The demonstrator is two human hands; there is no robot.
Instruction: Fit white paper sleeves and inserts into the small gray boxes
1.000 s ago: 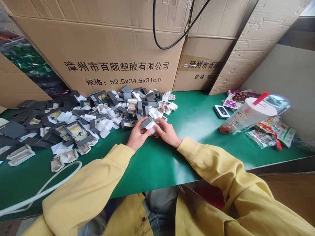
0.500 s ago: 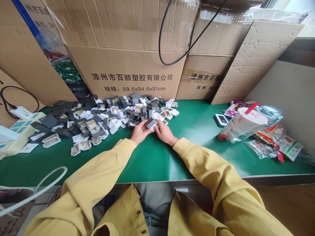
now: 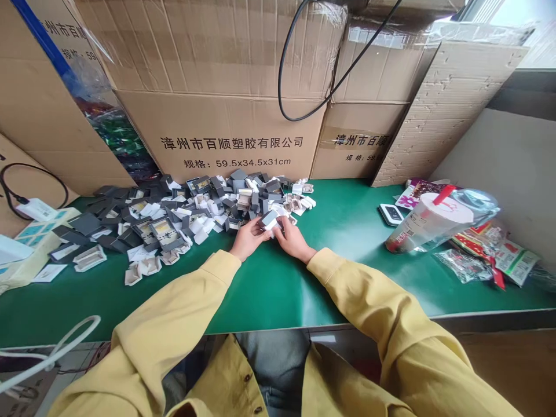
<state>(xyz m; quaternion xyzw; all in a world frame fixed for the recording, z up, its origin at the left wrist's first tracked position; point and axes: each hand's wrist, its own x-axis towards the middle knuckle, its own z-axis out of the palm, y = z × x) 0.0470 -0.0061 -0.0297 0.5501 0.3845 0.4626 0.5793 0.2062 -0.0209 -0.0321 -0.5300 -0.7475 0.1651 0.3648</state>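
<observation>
Between my two hands is a small dark grey box (image 3: 269, 218), held just above the table at the near right edge of a heap. My left hand (image 3: 249, 238) grips its left side, thumb in front. My right hand (image 3: 293, 238) closes on its right side with thumb and fingers. A pale part shows at the box's lower edge, partly hidden by the fingertips. The heap of small dark boxes (image 3: 167, 233) spreads to the left and behind, mixed with white paper pieces and cream moulded inserts (image 3: 141, 269).
Cardboard cartons (image 3: 230, 127) line the back of the green table (image 3: 269, 295). On the right stand a drink cup (image 3: 417, 226), a small white device (image 3: 391, 214) and plastic packets (image 3: 469, 263). A power strip (image 3: 26, 249) lies at left; a black cable (image 3: 299, 117) hangs above.
The small box has tipped in my fingers, and its upper face now looks lighter. Both hands stay in about the same place; the whole view has shifted slightly.
</observation>
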